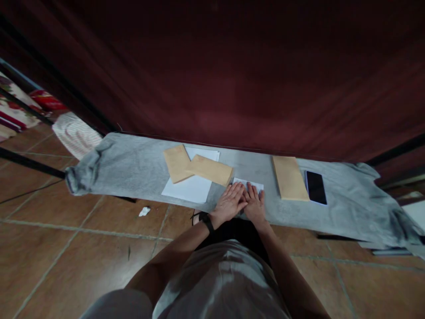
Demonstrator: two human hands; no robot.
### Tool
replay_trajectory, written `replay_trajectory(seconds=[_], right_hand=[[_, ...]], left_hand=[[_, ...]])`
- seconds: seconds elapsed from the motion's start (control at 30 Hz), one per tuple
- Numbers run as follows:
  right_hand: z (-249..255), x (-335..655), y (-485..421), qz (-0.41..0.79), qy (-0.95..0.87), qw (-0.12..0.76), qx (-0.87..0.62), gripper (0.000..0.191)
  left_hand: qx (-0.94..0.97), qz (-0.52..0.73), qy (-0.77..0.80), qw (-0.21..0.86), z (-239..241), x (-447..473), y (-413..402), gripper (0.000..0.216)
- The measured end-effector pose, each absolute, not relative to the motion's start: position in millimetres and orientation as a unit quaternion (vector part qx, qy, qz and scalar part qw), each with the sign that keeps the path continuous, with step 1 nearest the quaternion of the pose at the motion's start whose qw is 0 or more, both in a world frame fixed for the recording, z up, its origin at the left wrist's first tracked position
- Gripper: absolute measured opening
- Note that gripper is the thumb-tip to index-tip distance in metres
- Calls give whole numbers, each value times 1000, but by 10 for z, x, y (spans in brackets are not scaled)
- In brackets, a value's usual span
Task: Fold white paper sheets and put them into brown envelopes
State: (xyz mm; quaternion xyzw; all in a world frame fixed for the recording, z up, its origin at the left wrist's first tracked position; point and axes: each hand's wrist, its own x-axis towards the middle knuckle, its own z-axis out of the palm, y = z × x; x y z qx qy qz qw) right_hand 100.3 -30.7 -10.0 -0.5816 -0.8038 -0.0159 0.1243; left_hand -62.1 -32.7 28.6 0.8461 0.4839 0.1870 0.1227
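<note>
A small white sheet of paper (259, 186), perhaps folded, lies on the grey cloth near the front edge. My left hand (229, 203), with a dark band on its wrist, rests flat at its left side, fingers stretched out. Close beside it, my right hand (255, 204) presses flat on the same paper, fingers slightly spread. The hands touch or nearly touch at the thumbs and cover most of the paper. Just left of them is a brown envelope (212, 169), overlapping a second brown envelope (176, 161) and larger white sheets (189, 189).
Grey cloth (133, 164) covers the narrow bench. To the right lie another brown envelope (289, 177) and a dark-screened phone (316, 188). A dark red curtain (226, 88) hangs behind. On the tiled floor is a crumpled white scrap (144, 211); a striped cloth (75, 134) hangs at left.
</note>
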Motion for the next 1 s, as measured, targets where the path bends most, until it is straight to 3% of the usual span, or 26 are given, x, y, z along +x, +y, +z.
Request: replay_trajectory(seconds=[0.17,0.67,1.0], right_hand=[[-162,1048,-301,-14,-814,114,-569,62],[-244,1272,-330,-32,-785,146,-601,55],[-251,1483,-422,-53,-759,168,-626,56]], left_hand=[[867,116,483,36,99,-528,-269,74],[884,102,454,41,32,-624,-270,91],[884,111,453,41,103,-622,-272,82]])
